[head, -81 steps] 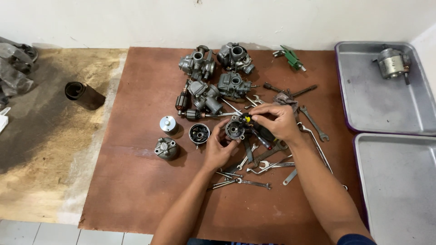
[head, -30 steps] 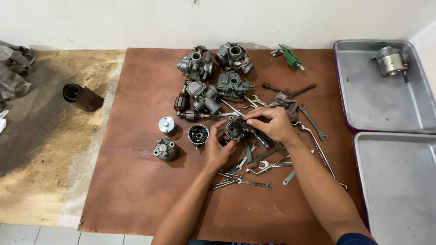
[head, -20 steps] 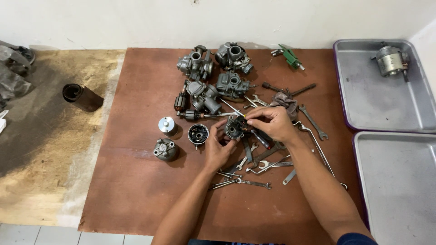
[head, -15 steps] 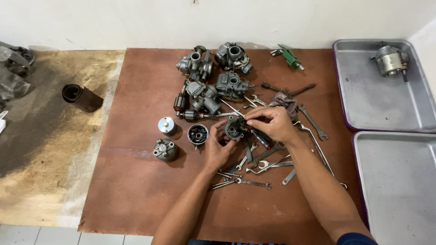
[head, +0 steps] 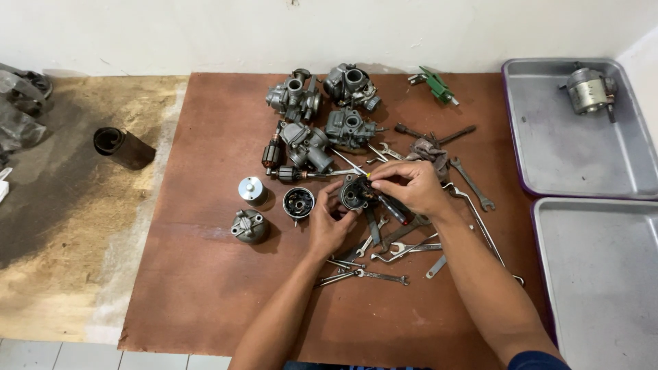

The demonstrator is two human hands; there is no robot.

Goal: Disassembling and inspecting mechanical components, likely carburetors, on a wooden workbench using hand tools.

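Note:
My left hand [head: 327,226] steadies a small round dark metal part [head: 354,194] from below, fingers curled on its rim. My right hand [head: 410,186] grips a dark-handled screwdriver [head: 392,207] whose tip points into that part. Both hands meet near the middle of the brown board [head: 205,274]. Beside the left hand lie a round open housing [head: 299,202], a silver cap [head: 252,189] and a grey cover [head: 248,227].
Several grey carburetors [head: 322,109] sit at the back of the board. Wrenches [head: 384,257] are scattered under and right of my hands. Two metal trays [head: 582,157] stand at right, one holding a small motor [head: 588,89]. A black cylinder [head: 123,146] lies at left.
Both hands stay on the round part; the right hand has shifted only slightly at it. Everything else on the board is where it was.

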